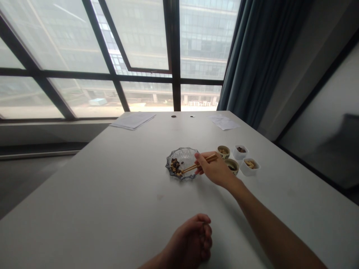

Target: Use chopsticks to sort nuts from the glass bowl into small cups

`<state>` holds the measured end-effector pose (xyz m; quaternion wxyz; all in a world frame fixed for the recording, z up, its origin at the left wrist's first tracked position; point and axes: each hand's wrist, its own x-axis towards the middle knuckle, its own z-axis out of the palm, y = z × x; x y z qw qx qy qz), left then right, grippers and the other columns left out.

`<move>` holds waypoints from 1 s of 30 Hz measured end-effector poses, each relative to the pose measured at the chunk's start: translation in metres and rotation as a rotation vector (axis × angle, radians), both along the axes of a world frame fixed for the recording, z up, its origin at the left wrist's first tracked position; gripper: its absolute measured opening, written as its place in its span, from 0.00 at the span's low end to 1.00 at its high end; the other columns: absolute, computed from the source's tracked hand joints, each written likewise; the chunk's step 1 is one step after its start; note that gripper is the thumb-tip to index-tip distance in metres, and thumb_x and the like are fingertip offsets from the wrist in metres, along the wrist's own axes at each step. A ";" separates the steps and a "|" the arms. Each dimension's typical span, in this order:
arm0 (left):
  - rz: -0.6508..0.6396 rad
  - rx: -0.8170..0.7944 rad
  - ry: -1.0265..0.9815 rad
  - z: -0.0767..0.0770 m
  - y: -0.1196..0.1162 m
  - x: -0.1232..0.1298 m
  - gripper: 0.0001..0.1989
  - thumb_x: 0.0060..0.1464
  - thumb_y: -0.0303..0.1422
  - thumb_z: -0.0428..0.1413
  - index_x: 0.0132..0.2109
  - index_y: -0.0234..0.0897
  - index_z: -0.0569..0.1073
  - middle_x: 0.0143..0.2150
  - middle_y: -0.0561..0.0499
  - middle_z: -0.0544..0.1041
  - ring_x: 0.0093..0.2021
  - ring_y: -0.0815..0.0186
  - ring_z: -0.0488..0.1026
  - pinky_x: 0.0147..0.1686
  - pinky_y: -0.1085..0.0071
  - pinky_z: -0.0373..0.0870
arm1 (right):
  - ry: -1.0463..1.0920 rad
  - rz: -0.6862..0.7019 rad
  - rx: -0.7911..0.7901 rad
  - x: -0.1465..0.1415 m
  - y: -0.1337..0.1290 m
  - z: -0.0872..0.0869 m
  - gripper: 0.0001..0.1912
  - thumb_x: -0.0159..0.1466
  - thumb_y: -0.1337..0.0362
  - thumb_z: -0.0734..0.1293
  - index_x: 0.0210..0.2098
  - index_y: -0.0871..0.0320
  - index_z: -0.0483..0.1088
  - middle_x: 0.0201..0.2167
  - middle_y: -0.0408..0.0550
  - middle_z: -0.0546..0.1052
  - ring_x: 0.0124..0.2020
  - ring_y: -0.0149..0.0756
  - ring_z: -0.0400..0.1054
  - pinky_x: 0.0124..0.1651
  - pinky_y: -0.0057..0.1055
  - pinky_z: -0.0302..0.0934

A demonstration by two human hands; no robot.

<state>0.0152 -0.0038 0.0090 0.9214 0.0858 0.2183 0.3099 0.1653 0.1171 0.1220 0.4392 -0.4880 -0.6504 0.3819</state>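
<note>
My right hand (pixel 217 170) holds a pair of wooden chopsticks (pixel 200 163), slanting down to the left over a clear glass bowl (pixel 183 150) with a scalloped rim. The tips touch or nearly touch a heap of mixed dark and tan pieces, like nuts or beans (pixel 175 166), at the bowl's left side. One dark piece lies apart from the heap. Whether the tips pinch a piece is too small to tell. Nearer to me, my left hand (pixel 193 239) rests on the table on its side, fingers curled in, with nothing visible in them.
Right of the glass bowl stand two small patterned bowls (pixel 223 147), the nearer partly behind my right hand. Beside them are a white tub with dark pieces (pixel 240 150) and another with pale pieces (pixel 250 166). Papers (pixel 133 120) lie at the white table's (pixel 112 186) far end.
</note>
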 end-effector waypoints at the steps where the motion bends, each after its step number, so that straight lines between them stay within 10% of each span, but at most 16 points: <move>1: 0.002 0.001 -0.001 0.000 0.000 0.000 0.08 0.51 0.27 0.62 0.39 0.36 0.74 0.29 0.54 0.74 0.25 0.72 0.70 0.26 0.74 0.52 | -0.003 -0.002 0.005 0.001 0.000 0.000 0.25 0.67 0.44 0.63 0.28 0.59 0.75 0.20 0.47 0.79 0.23 0.41 0.78 0.24 0.29 0.69; 30: -0.003 0.013 -0.013 0.000 0.000 0.000 0.07 0.51 0.27 0.62 0.39 0.36 0.75 0.29 0.53 0.76 0.26 0.71 0.71 0.26 0.75 0.54 | 0.052 -0.049 0.036 0.000 0.010 -0.011 0.25 0.67 0.43 0.64 0.27 0.58 0.73 0.21 0.49 0.79 0.23 0.43 0.78 0.24 0.30 0.69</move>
